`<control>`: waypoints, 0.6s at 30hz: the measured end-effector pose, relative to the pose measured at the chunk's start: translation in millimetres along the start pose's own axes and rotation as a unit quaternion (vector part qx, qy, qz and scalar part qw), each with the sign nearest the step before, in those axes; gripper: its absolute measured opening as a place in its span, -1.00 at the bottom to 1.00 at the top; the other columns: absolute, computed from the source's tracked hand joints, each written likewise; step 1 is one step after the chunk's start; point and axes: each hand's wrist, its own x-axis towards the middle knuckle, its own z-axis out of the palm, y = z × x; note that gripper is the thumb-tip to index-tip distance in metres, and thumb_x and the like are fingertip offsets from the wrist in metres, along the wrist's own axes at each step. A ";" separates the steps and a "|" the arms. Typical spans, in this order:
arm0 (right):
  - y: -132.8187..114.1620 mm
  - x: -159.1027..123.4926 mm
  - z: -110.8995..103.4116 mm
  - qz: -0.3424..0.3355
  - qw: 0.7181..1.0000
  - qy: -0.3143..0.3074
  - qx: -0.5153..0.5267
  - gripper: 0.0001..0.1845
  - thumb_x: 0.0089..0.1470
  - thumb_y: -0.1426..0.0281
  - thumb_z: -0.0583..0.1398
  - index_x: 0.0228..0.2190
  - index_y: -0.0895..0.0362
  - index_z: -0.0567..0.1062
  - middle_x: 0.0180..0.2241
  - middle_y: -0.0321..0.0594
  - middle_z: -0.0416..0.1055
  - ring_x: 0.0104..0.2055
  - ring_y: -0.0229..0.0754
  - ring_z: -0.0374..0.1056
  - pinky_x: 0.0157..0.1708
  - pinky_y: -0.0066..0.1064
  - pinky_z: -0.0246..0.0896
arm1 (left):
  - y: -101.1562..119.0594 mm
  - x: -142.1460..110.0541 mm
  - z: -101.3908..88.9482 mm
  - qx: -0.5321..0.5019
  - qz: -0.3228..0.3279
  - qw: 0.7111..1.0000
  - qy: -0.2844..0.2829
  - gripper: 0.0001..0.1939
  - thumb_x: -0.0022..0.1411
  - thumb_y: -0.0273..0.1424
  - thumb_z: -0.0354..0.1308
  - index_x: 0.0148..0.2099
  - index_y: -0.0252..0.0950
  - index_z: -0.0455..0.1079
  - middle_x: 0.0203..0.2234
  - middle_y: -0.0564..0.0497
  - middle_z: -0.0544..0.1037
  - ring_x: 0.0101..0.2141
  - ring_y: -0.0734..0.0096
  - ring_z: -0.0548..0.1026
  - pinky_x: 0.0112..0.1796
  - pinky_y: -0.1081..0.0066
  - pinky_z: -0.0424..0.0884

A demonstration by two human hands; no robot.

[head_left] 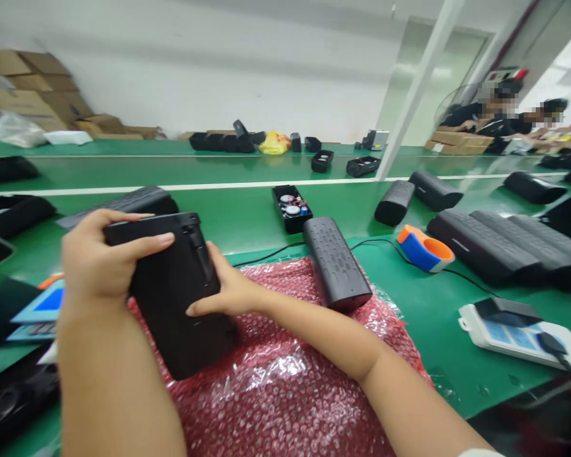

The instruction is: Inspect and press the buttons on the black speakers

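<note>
Both of my hands hold a black box-shaped speaker body (181,304) above a sheet of red bubble wrap (285,381). My left hand (99,260) wraps its fingers over the top left corner of the body. From the right side, my right hand (226,289) grips the body with the thumb pressed on its face. A finished black speaker with a dotted grille (337,261) lies on the bubble wrap just to the right of my hands.
Several black speakers (504,244) lie on the green bench at the right, near an orange and blue tape holder (424,247) and a white meter (523,333). An open housing with parts (292,207) sits behind. Other people work at the far right. Cardboard boxes (33,86) stand far left.
</note>
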 end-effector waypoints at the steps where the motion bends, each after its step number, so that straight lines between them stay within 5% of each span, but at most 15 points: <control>1: 1.3 -0.1 0.4 -0.001 1.000 -0.003 0.006 0.18 -0.31 0.27 0.49 0.24 0.05 0.02 0.24 -0.06 0.17 0.29 0.07 0.17 0.27 -0.08 0.19 | -0.8 0.1 0.0 0.009 -0.001 1.000 -0.003 -0.49 -0.68 -0.36 0.45 -0.46 -0.27 0.50 -0.60 0.17 0.48 -0.56 0.48 0.33 -0.63 0.53 0.26; 11: 7.2 -5.3 5.7 0.016 1.000 0.005 0.018 0.44 -0.34 0.25 0.44 0.37 0.16 -0.28 0.40 0.04 -0.17 0.41 0.12 -0.08 0.39 -0.03 -0.15 | -21.6 4.8 -9.5 -0.016 0.050 0.996 -0.073 -0.40 -0.55 -0.23 0.50 -0.38 -0.30 0.39 -0.48 0.08 0.50 -0.49 0.45 0.40 -0.49 0.48 0.33; 18: 6.4 -8.7 7.0 0.004 1.000 -0.003 0.025 0.35 -0.26 0.25 0.39 0.37 0.14 -0.26 0.39 0.01 -0.14 0.40 0.08 -0.05 0.38 -0.06 -0.09 | -22.4 2.1 -10.4 -0.029 0.051 0.992 -0.112 -0.48 -0.44 -0.24 0.47 -0.37 -0.26 0.37 -0.51 0.11 0.45 -0.50 0.48 0.37 -0.46 0.48 0.34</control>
